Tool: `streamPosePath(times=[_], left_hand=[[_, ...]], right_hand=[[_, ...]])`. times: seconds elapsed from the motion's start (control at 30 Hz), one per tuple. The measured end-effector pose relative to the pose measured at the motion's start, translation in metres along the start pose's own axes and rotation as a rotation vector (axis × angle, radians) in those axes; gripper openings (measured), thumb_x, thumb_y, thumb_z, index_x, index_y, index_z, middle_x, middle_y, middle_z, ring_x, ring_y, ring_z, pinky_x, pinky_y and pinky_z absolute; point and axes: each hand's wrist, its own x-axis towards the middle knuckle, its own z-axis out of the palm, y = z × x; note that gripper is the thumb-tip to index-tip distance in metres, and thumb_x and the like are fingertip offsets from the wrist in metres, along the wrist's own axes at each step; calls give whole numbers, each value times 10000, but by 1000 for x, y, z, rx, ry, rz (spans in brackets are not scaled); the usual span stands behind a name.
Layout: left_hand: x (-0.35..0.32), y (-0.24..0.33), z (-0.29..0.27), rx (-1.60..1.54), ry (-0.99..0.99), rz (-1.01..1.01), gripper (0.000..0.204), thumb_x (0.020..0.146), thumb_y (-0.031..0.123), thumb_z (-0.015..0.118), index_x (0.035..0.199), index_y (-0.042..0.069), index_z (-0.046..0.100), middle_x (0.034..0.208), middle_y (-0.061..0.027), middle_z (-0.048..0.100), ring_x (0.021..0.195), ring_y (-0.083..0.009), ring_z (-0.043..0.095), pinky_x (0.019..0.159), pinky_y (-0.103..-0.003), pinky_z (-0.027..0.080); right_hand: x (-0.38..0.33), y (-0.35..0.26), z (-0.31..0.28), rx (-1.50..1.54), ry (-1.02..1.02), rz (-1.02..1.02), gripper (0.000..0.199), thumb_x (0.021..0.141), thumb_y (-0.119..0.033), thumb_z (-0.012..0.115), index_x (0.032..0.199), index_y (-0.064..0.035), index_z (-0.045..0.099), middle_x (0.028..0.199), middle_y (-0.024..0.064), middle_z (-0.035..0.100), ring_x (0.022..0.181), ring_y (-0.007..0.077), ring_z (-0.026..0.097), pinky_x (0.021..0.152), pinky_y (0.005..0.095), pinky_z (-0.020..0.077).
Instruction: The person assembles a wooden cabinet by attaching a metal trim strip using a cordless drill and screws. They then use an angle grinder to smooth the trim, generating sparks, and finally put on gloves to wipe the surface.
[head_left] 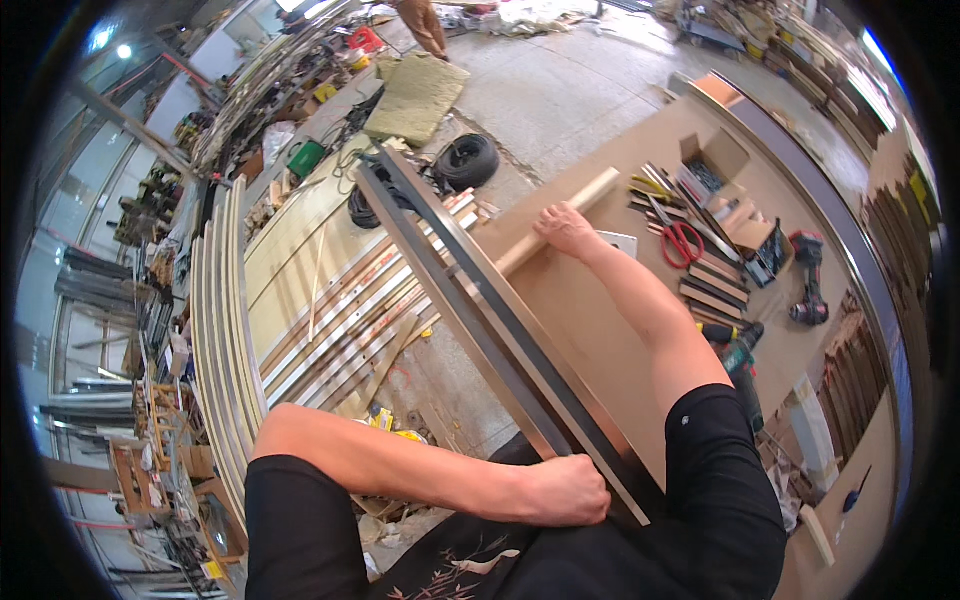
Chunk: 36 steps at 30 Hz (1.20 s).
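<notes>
Left hand clenched round the near end of a long metal frame lying along the counter edge; right hand closed over a wooden strip farther up, just beside the frame. Open board between the arms; scissors, a cardboard box, wood offcuts and a drill crowd the right side. Floor at left packed with metal strips; the frame's far end blurs among coiled cables.
</notes>
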Motion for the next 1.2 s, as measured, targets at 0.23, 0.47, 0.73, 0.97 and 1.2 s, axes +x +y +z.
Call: streamPosePath(times=[0.23, 0.47, 0.73, 0.97, 1.2], left_hand=[[-4, 3, 15, -76, 13, 19, 233, 792, 213, 724, 826, -17, 703, 706, -127, 711, 701, -303, 752, 589, -426, 578], [-5, -4, 24, -3, -3, -15, 173, 789, 187, 727, 780, 15, 737, 763, -132, 763, 762, -319, 779, 625, -450, 597], [15, -41, 61, 18, 13, -30, 124, 802, 180, 732, 808, 60, 762, 794, -123, 772, 782, -329, 783, 666, -461, 622], [22, -64, 67, -51, -129, 12, 117, 803, 152, 735, 870, 57, 745, 838, -144, 778, 846, -337, 791, 701, -458, 635], [0, -59, 74, -108, 128, -93, 153, 763, -16, 676, 818, 74, 565, 733, -155, 601, 742, -390, 666, 670, -519, 522]], right_hand=[[17, -47, -84, 83, -180, 136, 206, 936, -181, 649, 1100, -61, 681, 1092, 120, 689, 1033, 269, 682, 948, 430, 486], [-100, -79, -81, 402, -547, 458, 285, 983, -141, 603, 1231, -2, 618, 1155, 202, 712, 1061, 344, 761, 895, 465, 619], [-179, -16, -186, 164, -336, 518, 464, 973, -340, 705, 1322, -46, 617, 1220, 142, 684, 1118, 324, 689, 955, 478, 515], [-390, -94, -414, 354, -208, 1024, 292, 919, -145, 764, 1156, -19, 647, 1058, 193, 664, 1000, 397, 656, 894, 498, 514], [-554, -278, -531, 52, -117, 1586, 176, 965, -131, 742, 1078, -25, 658, 991, 171, 683, 930, 394, 664, 836, 483, 531]])
